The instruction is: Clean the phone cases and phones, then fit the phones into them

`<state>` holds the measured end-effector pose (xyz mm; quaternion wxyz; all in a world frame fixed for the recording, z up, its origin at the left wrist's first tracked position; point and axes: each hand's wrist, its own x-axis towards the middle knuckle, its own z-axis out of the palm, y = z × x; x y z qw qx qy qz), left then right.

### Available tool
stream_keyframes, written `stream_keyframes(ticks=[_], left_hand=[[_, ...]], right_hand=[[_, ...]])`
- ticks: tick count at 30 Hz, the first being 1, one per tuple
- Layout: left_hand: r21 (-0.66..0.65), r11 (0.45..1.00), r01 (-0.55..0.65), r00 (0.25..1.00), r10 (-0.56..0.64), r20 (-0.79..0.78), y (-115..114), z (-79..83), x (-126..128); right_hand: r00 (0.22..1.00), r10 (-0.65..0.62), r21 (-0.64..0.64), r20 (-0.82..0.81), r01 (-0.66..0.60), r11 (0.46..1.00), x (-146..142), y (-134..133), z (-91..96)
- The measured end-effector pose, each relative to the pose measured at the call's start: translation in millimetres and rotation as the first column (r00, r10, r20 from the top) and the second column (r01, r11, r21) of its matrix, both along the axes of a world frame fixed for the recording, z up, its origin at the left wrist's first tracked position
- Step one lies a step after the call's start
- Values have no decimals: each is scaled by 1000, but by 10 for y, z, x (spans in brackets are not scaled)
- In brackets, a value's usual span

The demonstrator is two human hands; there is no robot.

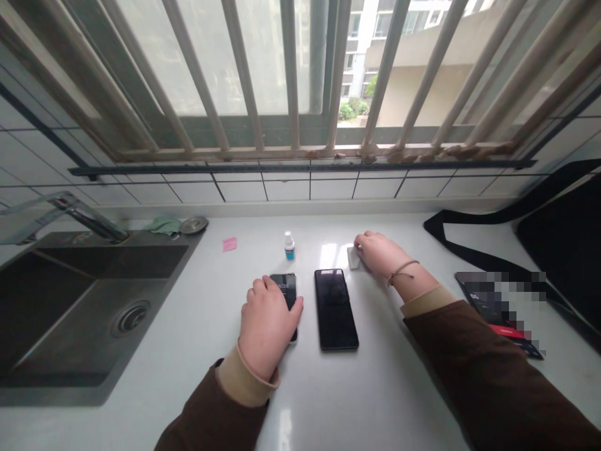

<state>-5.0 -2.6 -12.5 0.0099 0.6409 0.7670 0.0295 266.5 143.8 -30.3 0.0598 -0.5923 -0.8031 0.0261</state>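
Observation:
My left hand (pixel 269 316) lies over a smartphone (pixel 287 283) with a lit screen, thumb at its right edge and fingers over its left side. Much of that phone is hidden under the palm. Just to the right, a second, larger black smartphone (pixel 336 310) lies flat with its screen dark. My right hand (pixel 378 252), wearing a thin bracelet, pinches the edge of a small light grey cloth (pixel 353 257) on the counter. Behind the phones a small white spray bottle (pixel 289 246) with a blue label stands upright.
A pink paper slip (pixel 230 244) lies on the white counter (pixel 188 351). At left are a dark sink (pixel 94 294), a faucet (pixel 89 216), a green cloth (pixel 164 225) and a metal strainer (pixel 193 225). A black bag (pixel 563 232) with a strap and a dark packet (pixel 507 313) lie right.

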Motion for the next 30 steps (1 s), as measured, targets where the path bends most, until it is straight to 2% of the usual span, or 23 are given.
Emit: stream_keyframes(ticks=[4, 7, 9, 11, 13, 15, 18, 20, 21, 22, 27, 30], left_hand=[[31, 1000, 1, 1000, -1, -11, 0, 25, 5], [160, 987, 23, 1000, -25, 10, 20, 55, -4], [286, 955, 73, 990, -105, 98, 40, 65, -20], [394, 908, 141, 934, -254, 252, 57, 59, -32], [440, 877, 193, 805, -398, 439, 67, 40, -28], [418, 886, 198, 632, -442, 636, 72, 16, -9], [321, 935, 151, 290, -353, 890, 81, 3, 28], [254, 956, 143, 55, -264, 963, 92, 19, 42], [228, 963, 142, -27, -227, 974, 97, 32, 46], [204, 969, 136, -81, -194, 978, 101, 47, 49], [118, 993, 29, -244, -107, 964, 111, 103, 85], [81, 994, -74, -332, -101, 938, 122, 120, 109]], right_hand=[[1000, 11, 2, -27, -11, 1000, 19, 8, -7], [997, 38, 7, -68, -38, 999, -9, -37, 100], [992, 71, 11, -102, -70, 997, -53, -109, 214], [982, 119, 20, -146, -117, 993, -129, -219, 351], [944, 199, 39, -262, -195, 980, -239, -362, 496], [862, 269, 51, -430, -275, 960, -374, -518, 628], [738, 297, -13, -607, -382, 924, -572, -712, 749], [677, 265, -67, -687, -422, 904, -665, -774, 753], [655, 237, -91, -718, -427, 900, -696, -782, 732], [632, 203, -115, -748, -425, 898, -716, -775, 701], [508, -13, -218, -862, -348, 912, -721, -662, 539], [536, -85, -274, -840, -284, 919, -715, -642, 540]])
